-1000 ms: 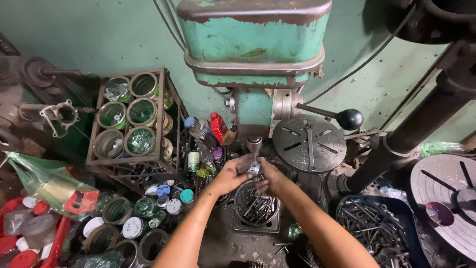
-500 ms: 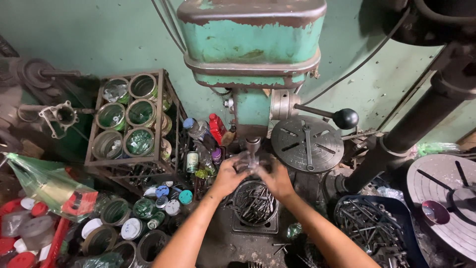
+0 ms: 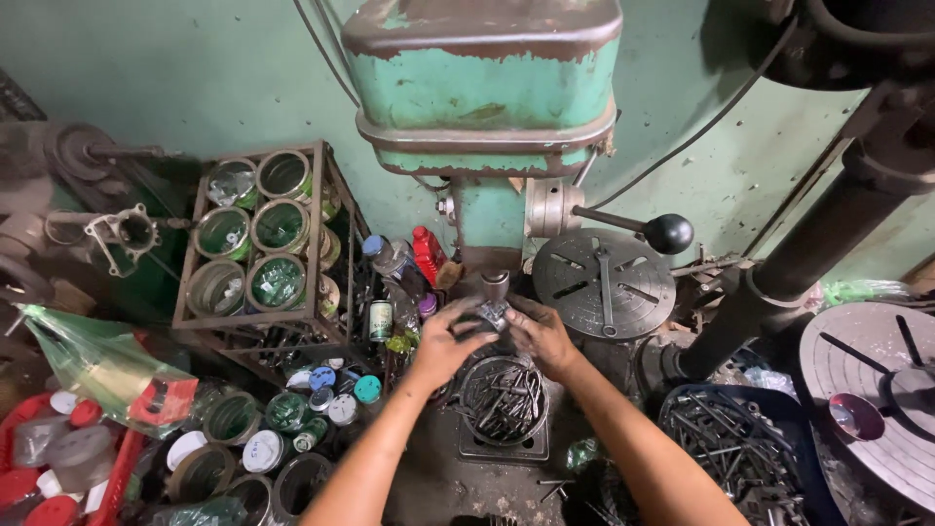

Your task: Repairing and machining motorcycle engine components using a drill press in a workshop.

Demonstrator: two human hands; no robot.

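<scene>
Here, in the head view, a small metal workpiece (image 3: 494,314) is shown pinched between the left hand (image 3: 443,343) and the right hand (image 3: 539,334), directly beneath the chuck (image 3: 495,284) of a worn green drill press (image 3: 482,93). The fingers of both hands are closed onto the piece from either side; how firmly it is gripped cannot be told. The piece is judged to be rigid, fairly light for its kind, and possibly oily or sharp-edged, so it would best be taken by its outer flanks, clear of the chuck. Its surface appears grey and dull, and its exact shape is hidden by the fingertips. Just below it a round tin of dark metal parts (image 3: 504,399) is seen. To the left a wire crate of green tins (image 3: 258,244) is stacked, and to the right a slotted round table (image 3: 604,282) and a black-knobbed feed lever (image 3: 668,234) are visible.
</scene>
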